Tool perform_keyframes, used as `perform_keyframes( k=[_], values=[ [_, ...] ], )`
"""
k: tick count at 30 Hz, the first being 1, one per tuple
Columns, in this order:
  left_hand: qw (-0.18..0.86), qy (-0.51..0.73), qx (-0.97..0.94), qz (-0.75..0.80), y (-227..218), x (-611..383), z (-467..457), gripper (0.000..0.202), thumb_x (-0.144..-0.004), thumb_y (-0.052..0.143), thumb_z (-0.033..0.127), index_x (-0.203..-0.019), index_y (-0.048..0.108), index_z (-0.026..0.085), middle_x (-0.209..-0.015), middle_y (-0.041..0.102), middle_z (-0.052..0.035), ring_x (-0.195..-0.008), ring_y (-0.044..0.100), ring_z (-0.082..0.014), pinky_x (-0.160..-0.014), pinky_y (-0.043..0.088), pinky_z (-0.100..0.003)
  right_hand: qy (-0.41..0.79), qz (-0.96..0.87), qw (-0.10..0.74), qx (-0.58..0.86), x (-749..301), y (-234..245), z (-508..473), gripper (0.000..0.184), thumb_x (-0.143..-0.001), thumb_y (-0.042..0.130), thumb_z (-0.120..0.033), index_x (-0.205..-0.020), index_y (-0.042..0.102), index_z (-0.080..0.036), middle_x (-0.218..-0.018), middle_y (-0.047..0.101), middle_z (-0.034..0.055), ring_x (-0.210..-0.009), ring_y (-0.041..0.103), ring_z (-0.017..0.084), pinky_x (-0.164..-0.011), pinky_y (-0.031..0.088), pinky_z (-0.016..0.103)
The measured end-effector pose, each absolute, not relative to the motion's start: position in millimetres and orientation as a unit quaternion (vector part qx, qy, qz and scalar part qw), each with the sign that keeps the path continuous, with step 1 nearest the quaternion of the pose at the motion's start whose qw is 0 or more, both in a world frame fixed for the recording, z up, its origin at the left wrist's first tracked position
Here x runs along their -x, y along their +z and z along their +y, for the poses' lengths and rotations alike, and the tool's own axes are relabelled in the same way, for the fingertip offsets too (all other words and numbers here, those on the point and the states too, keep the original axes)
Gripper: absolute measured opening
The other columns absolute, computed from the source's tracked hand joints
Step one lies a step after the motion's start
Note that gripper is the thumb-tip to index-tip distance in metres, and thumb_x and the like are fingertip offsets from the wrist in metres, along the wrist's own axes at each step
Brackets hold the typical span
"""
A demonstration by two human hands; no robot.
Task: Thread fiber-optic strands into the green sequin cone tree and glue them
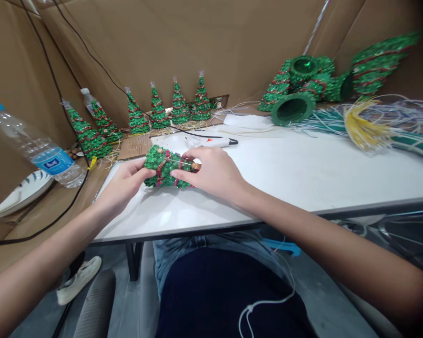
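A small green Christmas tree point(164, 171) with red garland lies on its side over the white tabletop. My left hand point(125, 180) grips its left end, thumb in front and fingers partly hidden behind. On the right part of the tree my right hand point(215, 171) is closed, thumb and forefinger pressing it from two sides. A thin pale rod or wire runs along the tree to a small orange-brown piece point(196, 166) by my right fingers; I cannot tell what it is. Just behind lies a white tool point(218, 142) with a black tip.
Several finished-looking trees point(179, 103) stand along the cardboard wall. Hollow green trees point(292, 109) are heaped at the back right, beside bundles of white and yellow wires point(368, 126). A plastic bottle point(52, 159) leans at left, near a black cable point(79, 195).
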State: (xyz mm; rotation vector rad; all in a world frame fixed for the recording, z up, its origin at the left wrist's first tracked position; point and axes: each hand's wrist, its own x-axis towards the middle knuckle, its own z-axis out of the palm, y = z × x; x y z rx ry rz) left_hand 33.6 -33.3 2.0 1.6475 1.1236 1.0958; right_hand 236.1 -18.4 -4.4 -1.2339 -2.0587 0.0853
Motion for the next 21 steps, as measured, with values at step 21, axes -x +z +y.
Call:
perform_keyframes(
  k=[21],
  values=[
    [0.395, 0.416, -0.686, 0.448, 3.3, -33.0, -36.2, 0.023, -0.079, 0.055, 0.017, -0.095, 0.071, 0.018, -0.09, 0.071, 0.0007, -0.087, 0.06, -0.0163, -0.082, 0.041, -0.026, 0.026, -0.798, 0.36, 0.483, -236.1, -3.6, -19.4, 0.035, -0.073, 0.067, -0.05, -0.091, 0.072, -0.02, -0.091, 0.073, 0.0048, -0.083, 0.066, 0.023, -0.068, 0.045, 0.032]
  ],
)
